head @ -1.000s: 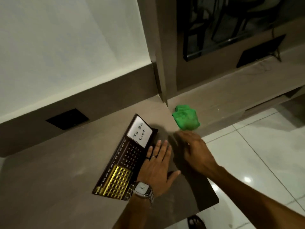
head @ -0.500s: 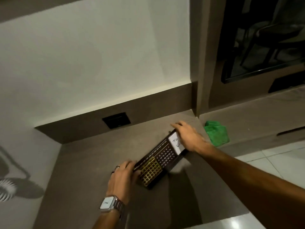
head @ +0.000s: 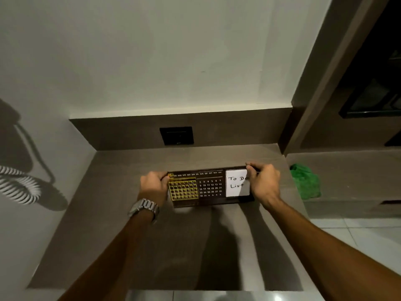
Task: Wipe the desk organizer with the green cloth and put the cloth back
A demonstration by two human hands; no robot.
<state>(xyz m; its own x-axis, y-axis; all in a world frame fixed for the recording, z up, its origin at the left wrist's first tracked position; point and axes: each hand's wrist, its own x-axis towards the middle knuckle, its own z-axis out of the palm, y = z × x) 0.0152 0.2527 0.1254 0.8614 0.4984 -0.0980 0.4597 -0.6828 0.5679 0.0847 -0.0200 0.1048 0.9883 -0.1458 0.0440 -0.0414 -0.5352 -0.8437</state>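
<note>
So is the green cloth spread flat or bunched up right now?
Bunched. The green cloth lies in a crumpled heap on the lower ledge, right of the desk organizer, and neither hand touches it.

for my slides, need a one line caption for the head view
Both hands, left hand and right hand, grip the desk organizer by its ends; green cloth lies aside.

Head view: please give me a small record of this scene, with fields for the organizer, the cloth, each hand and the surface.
organizer: dark desk organizer with calendar face and a white "To Do List" note, its face toward the camera
left hand: left hand grips the organizer's left end; watch on the wrist
right hand: right hand grips the organizer's right end, partly covering the note
cloth: green cloth crumpled on the lower ledge to the right, not touched
surface: brown desk
</note>
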